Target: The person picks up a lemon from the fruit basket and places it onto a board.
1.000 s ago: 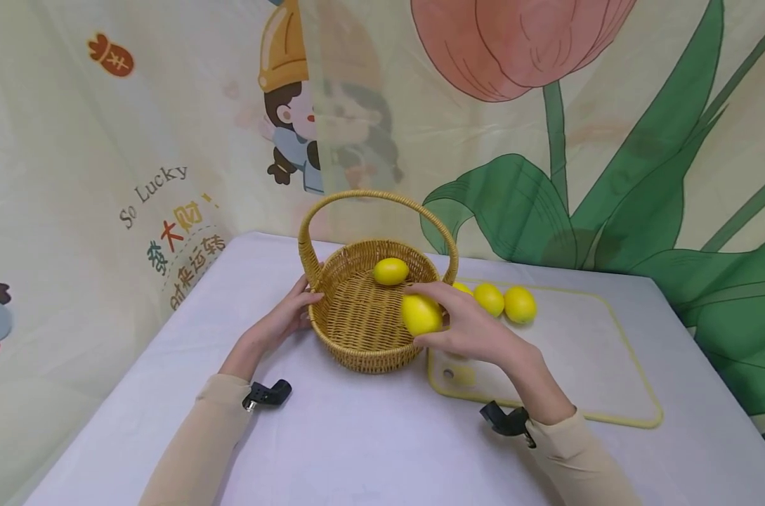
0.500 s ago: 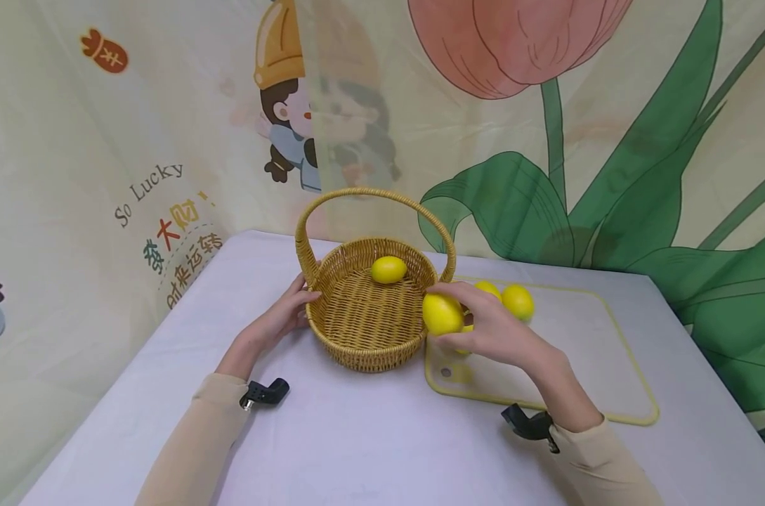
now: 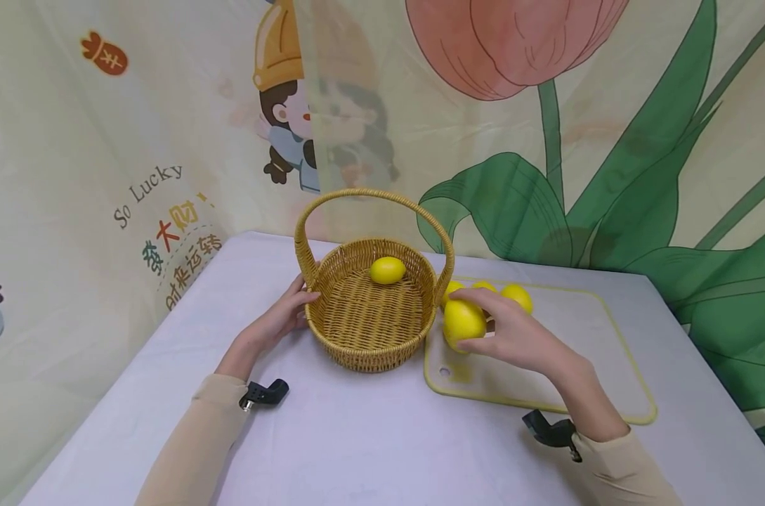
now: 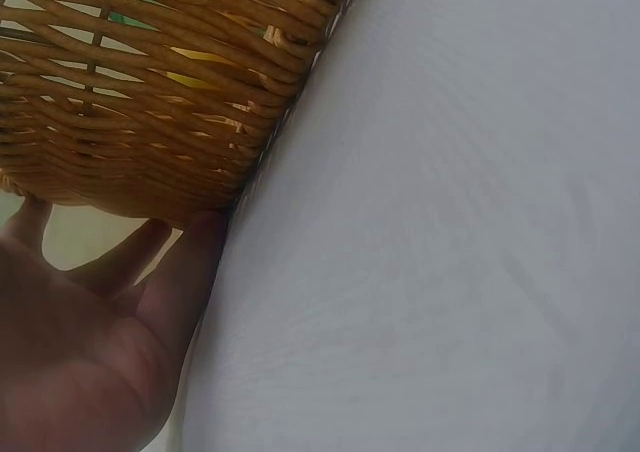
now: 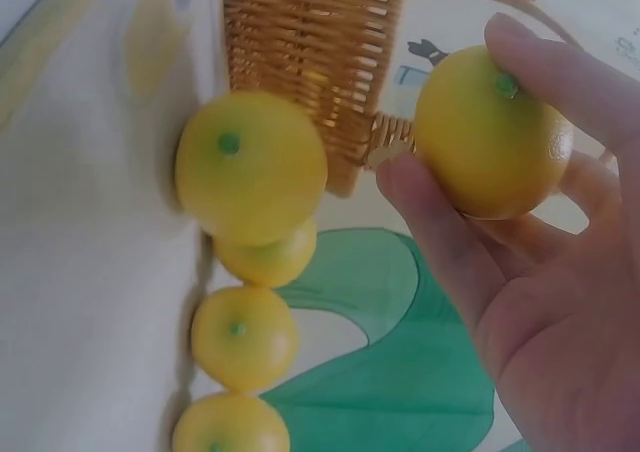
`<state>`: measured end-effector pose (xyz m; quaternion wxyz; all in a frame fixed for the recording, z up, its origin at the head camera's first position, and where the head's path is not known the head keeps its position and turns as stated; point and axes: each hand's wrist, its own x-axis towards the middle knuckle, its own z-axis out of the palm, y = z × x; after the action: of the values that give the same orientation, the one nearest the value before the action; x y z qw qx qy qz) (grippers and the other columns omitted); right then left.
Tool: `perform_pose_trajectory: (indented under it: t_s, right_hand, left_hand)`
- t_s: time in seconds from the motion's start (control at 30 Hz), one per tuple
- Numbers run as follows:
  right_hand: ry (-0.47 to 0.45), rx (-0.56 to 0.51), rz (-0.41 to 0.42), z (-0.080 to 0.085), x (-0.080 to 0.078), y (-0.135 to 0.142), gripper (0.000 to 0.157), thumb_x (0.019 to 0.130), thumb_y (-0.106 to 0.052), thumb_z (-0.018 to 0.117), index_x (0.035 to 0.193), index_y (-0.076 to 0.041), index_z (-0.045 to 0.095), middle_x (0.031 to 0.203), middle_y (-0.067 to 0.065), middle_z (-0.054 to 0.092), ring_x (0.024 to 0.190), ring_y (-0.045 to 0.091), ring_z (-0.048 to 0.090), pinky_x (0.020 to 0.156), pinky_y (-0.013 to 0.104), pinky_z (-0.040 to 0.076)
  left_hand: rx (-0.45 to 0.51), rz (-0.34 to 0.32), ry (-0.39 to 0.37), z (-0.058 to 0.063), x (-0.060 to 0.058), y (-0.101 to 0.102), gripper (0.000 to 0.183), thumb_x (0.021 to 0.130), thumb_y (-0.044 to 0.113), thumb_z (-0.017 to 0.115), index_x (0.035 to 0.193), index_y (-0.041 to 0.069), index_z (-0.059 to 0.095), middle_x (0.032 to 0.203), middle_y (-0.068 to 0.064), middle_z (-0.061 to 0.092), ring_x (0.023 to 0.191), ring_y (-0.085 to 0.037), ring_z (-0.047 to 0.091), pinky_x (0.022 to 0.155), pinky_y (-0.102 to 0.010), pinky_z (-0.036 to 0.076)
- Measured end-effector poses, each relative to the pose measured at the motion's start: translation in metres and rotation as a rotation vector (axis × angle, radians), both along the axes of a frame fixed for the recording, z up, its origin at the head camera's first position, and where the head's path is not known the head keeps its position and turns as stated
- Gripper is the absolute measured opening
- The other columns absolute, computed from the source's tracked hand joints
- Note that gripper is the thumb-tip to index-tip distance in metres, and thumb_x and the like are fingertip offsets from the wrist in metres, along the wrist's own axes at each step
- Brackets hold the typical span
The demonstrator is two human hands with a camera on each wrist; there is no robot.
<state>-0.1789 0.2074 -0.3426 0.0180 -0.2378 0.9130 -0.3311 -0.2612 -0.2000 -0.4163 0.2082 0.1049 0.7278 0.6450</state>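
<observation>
My right hand [image 3: 515,330] holds a yellow lemon [image 3: 464,326] between thumb and fingers, just right of the wicker basket [image 3: 369,360] and over the near-left part of the cutting board [image 3: 565,365]. In the right wrist view, this lemon [image 5: 490,137] shows a small green stem spot. Several more lemons [image 5: 250,167] sit in a row below it, partly hidden by my hand in the head view. My left hand [image 3: 283,313] rests its fingertips on the basket's left outer wall [image 4: 150,102]. Inside the basket, toward the back, lies one lemon [image 3: 388,270].
A tall arched handle [image 3: 372,193] stands over the basket. White cloth [image 3: 357,436] covers the table. A printed curtain [image 3: 515,126] hangs close behind the table's back edge. The cutting board has a yellow rim and a hole at its near-left corner.
My right hand has moved right with its lemon, from over the basket's right rim to over the cutting board. My left hand and the basket have stayed in place.
</observation>
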Motion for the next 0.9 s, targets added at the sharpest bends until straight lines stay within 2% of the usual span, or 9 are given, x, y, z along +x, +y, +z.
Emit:
perform_pose_trajectory:
  t_s: [0.33, 0.73, 0.9]
  right_hand:
    - [-0.022, 0.022, -0.021, 0.000, -0.001, 0.019, 0.071, 0.078, -0.023, 0.085, 0.140, -0.017, 0.053, 0.136, 0.001, 0.056, 0.108, 0.019, 0.055, 0.088, 0.033, 0.055]
    - [-0.002, 0.154, -0.056, 0.003, -0.003, 0.034, 0.065, 0.078, -0.022, 0.083, 0.136, -0.014, 0.055, 0.121, 0.004, 0.061, 0.102, 0.021, 0.054, 0.088, 0.039, 0.051]
    - [-0.033, 0.208, -0.066, 0.001, -0.004, 0.037, 0.064, 0.079, -0.021, 0.082, 0.136, -0.011, 0.057, 0.118, 0.004, 0.063, 0.101, 0.022, 0.055, 0.088, 0.040, 0.050]
  left_hand:
    - [0.008, 0.011, -0.002, 0.000, 0.001, 0.000, 0.071, 0.103, 0.035, 0.043, 0.158, 0.043, -0.002, 0.168, -0.003, 0.009, 0.152, -0.032, 0.023, 0.120, -0.058, 0.025]
    - [-0.004, 0.000, 0.005, 0.001, 0.000, 0.001, 0.072, 0.103, 0.037, 0.043, 0.158, 0.042, -0.004, 0.168, -0.008, 0.006, 0.153, -0.035, 0.019, 0.120, -0.060, 0.024]
    - [-0.007, -0.004, 0.005, 0.000, 0.000, 0.001, 0.073, 0.103, 0.038, 0.043, 0.158, 0.042, -0.004, 0.169, -0.007, 0.006, 0.153, -0.036, 0.020, 0.120, -0.060, 0.024]
